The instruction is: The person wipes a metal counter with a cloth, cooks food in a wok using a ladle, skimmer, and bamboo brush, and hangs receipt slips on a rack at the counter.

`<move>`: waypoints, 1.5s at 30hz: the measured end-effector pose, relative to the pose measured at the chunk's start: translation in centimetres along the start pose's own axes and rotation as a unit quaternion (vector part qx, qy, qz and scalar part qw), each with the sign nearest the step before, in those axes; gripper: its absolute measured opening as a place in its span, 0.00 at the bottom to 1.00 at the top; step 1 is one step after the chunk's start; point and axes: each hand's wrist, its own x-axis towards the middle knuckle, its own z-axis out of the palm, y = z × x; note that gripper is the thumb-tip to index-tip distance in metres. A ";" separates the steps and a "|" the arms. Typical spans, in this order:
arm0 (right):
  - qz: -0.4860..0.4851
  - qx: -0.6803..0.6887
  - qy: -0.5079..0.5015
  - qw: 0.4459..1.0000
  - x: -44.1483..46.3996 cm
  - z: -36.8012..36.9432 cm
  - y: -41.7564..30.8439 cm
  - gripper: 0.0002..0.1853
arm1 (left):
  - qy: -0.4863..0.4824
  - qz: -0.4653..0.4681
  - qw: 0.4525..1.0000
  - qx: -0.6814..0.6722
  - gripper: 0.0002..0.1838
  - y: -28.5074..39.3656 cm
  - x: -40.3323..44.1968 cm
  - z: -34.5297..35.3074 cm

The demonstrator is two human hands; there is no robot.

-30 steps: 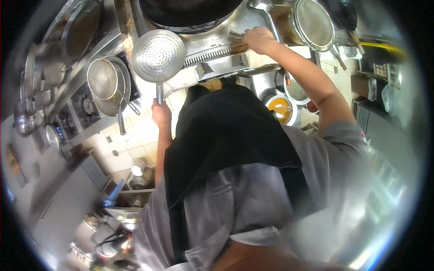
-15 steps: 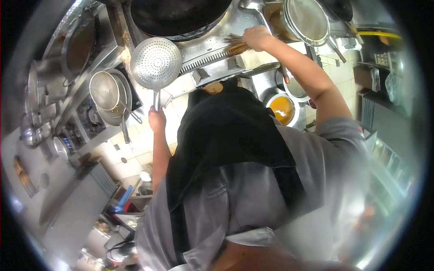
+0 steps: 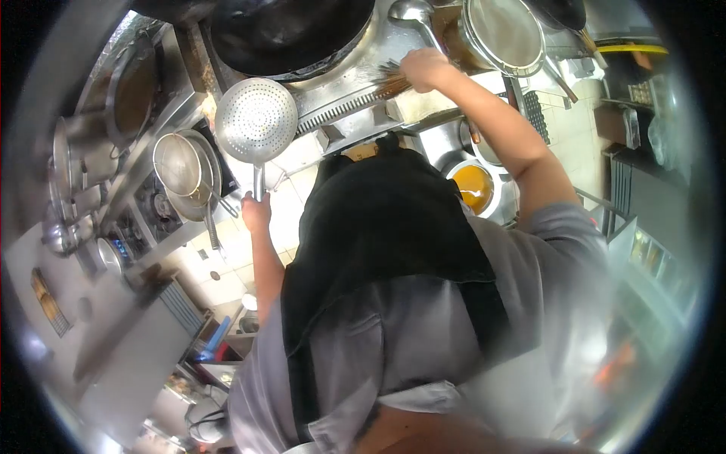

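My left hand (image 3: pixel 255 212) is closed round the handle of a round perforated skimmer (image 3: pixel 256 119), whose disc is level with the stove's front edge. At the upper middle, my right hand (image 3: pixel 425 69) grips a brush of thin brown sticks (image 3: pixel 390 81). The brush tips rest over the metal stove top beside a slotted drain strip (image 3: pixel 340 112). A large black wok (image 3: pixel 291 34) sits just beyond, between my hands. Close to my right hand, a steel ladle (image 3: pixel 412 13) lies on the stove top.
Right of the stove are a sieve (image 3: pixel 504 34) over a pot and a bowl of orange liquid (image 3: pixel 473 188). On the left hang strainers (image 3: pixel 178 165) near a burner unit (image 3: pixel 157 212). A grey counter (image 3: pixel 128 363) with a bamboo brush (image 3: pixel 50 301) extends lower left.
The wok, stove and side strainers have shifted in view as the camera turned. The skimmer disc appears lower. Both hands keep their holds, and the stick brush appears slightly further left.
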 end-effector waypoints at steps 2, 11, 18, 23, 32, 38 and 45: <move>-0.030 -0.001 0.014 0.999 -0.5 -1.0 -0.1 0.16 | 0.043 0.015 0.998 0.033 0.37 0.4 -0.4 0.0; -0.104 -0.015 0.010 0.994 3.0 1.8 -3.1 0.17 | 0.191 0.161 0.968 0.006 0.30 7.3 -2.5 -1.7; -0.031 -0.048 0.077 0.995 -0.8 -0.3 2.7 0.13 | 0.131 0.370 0.898 -0.198 0.12 16.8 -5.9 -3.3; -0.141 -0.042 0.076 0.986 2.4 3.2 -1.1 0.12 | 0.022 0.471 0.847 -0.243 0.05 24.7 -6.1 -2.9; -0.056 -0.058 0.075 0.994 -0.3 -0.3 6.1 0.12 | -0.159 0.578 0.786 -0.150 0.08 33.1 -6.8 -1.0; -0.073 -0.031 0.075 0.994 2.3 3.3 6.4 0.11 | -0.239 0.737 0.630 0.051 0.13 44.2 -9.0 7.0; -0.074 -0.091 0.121 0.986 -0.1 0.7 8.1 0.12 | -0.150 0.775 0.607 0.086 0.15 47.4 -12.6 12.3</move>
